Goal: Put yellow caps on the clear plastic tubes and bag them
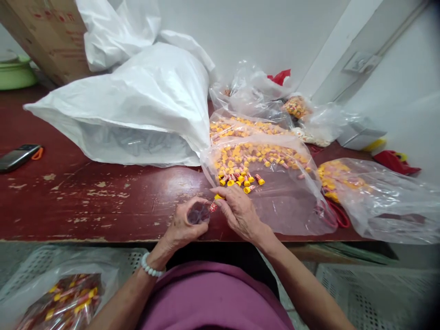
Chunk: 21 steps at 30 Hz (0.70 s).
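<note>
My left hand (182,224) is wrapped around a clear tube (198,213), its open end facing up towards me. My right hand (240,211) pinches a small yellow and red-white piece (213,207) between thumb and fingers, right beside the tube's rim, over the near edge of the red table (103,201). I can't tell whether the piece touches the rim. Just beyond my right hand, more such pieces lie in the mouth of a clear bag (288,206). To its left, a big white sack (147,96) lies open towards me, with clear things inside. A phone (19,157) sits at the far left, and a pale bracelet (150,266) circles my left wrist.
</note>
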Available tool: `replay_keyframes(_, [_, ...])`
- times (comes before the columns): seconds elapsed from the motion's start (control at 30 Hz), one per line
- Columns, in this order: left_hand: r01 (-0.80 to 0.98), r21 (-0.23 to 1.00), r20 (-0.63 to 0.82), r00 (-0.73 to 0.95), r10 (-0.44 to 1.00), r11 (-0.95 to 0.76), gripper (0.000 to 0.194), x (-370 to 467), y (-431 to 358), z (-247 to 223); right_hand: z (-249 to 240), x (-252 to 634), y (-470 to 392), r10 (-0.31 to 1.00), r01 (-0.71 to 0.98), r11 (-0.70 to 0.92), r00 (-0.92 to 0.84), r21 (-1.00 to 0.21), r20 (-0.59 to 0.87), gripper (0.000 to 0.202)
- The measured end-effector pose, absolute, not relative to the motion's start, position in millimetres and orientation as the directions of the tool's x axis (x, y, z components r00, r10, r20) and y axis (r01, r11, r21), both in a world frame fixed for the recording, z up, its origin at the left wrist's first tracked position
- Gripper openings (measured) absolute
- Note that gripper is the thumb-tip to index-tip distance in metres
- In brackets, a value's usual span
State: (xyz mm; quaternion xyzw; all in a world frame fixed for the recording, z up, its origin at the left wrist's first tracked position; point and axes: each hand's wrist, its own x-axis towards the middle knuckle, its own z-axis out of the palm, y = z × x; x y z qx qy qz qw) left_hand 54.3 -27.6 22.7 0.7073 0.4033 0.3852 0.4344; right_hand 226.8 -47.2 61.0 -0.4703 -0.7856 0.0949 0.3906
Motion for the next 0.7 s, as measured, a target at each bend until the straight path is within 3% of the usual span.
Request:
replay_keyframes(0.2, [0.242,0.926,0.168,0.425,0.889,-0.291,0.028,56,-34,19,48,220,-61,0.808,0.691,0.540,-0.266,-0.481,0.525,0.025])
replay_keyframes(0.37, [0.243,0.936,0.131,0.437,0.890,-0.257,0.018,56,-39,17,48,218,-67,0.853,0.594,0.494,-0.189,-0.635,0.487,0.024])
replay_keyframes(0.5, [0.303,0.877,0.169,0.533,0.829,-0.374,0.027,56,-48,21,57,213,-58,0.859,0.489,0.474,-0.072,-0.732,0.508,0.023])
replay_keyframes(0.57, [0.312,0.824,0.233,0.576,0.784,-0.474,0.024,59,-55,24,58,207,-55,0.847,0.514,0.470,-0.035,-0.718,0.530,0.023])
replay_keyframes(0.7, [0.323,0.744,0.358,0.546,0.757,-0.585,0.013,63,-66,26,55,195,-58,0.822,0.599,0.510,-0.128,-0.617,0.555,0.022])
